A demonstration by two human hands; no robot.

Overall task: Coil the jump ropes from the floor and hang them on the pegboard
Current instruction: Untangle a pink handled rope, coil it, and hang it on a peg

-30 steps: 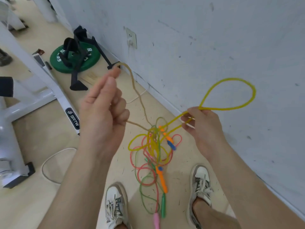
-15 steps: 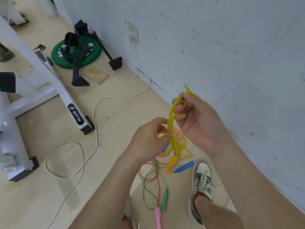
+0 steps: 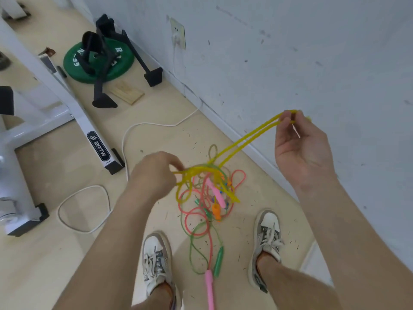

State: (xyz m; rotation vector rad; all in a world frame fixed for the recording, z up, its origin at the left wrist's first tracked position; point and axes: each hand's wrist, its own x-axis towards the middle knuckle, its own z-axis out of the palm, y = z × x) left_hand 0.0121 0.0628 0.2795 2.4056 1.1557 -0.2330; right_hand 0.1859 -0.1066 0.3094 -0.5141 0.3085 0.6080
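My right hand [image 3: 299, 144] pinches a doubled bend of the yellow jump rope [image 3: 245, 139] up by the wall. Two yellow strands run down and left from it to my left hand [image 3: 156, 173], which grips more yellow loops above the floor. Below lies a tangle of pink, green and yellow ropes [image 3: 201, 211] between my shoes. An orange handle [image 3: 216, 210], a pink handle [image 3: 209, 287] and a green handle [image 3: 219, 260] show in the pile. No pegboard is in view.
A white exercise machine frame [image 3: 93, 135] stands at left, with a white power cable [image 3: 125, 153] looping over the floor to a wall socket [image 3: 178, 33]. A green weight plate [image 3: 98, 63], black stands and a wooden block [image 3: 128, 92] lie further back. The wall is close on my right.
My hands were close together half a second ago. Now the right hand has moved up and right while the left moved down and left, stretching the yellow rope out between them.
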